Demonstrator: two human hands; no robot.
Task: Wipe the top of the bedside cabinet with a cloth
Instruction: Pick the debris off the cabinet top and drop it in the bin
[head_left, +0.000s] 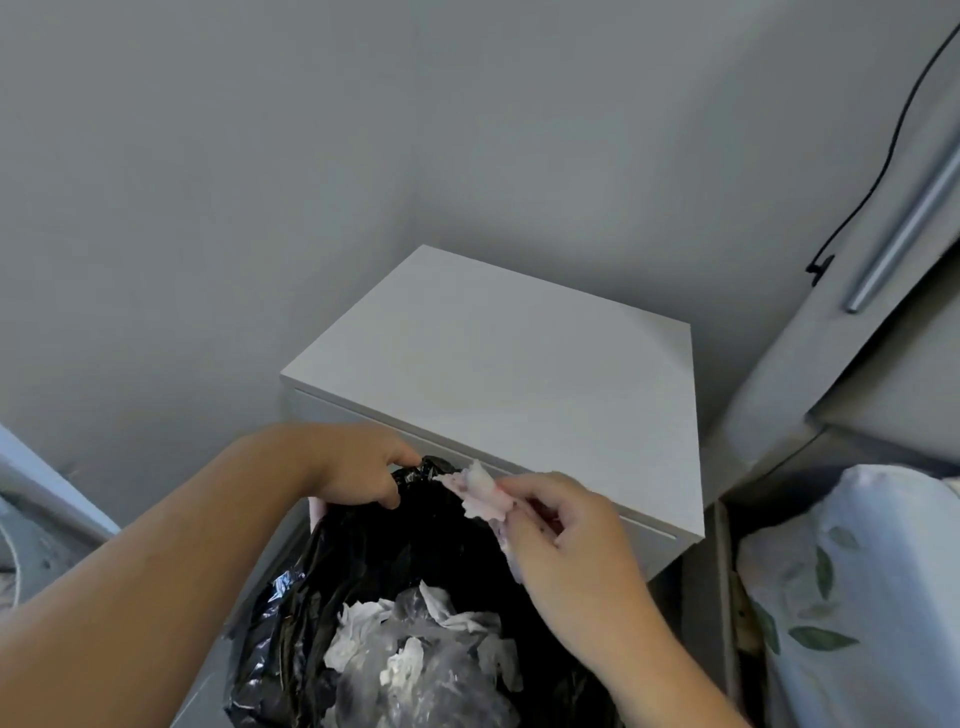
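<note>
The white bedside cabinet (524, 374) stands against the grey wall, its flat top bare. Just in front of it a black bin bag (415, 551) is held open. My left hand (358, 467) grips the bag's upper rim. My right hand (566, 530) pinches a crumpled pale pink and white cloth (480, 493) over the bag's mouth, close to the cabinet's front edge. Part of the cloth is hidden under my fingers.
Crumpled white tissues and clear plastic (415, 654) lie inside the bag. A bed with a leaf-print pillow (852, 597) is at the right. A grey headboard or panel with a metal bar (904, 223) and a black cable (878, 176) sits beyond it.
</note>
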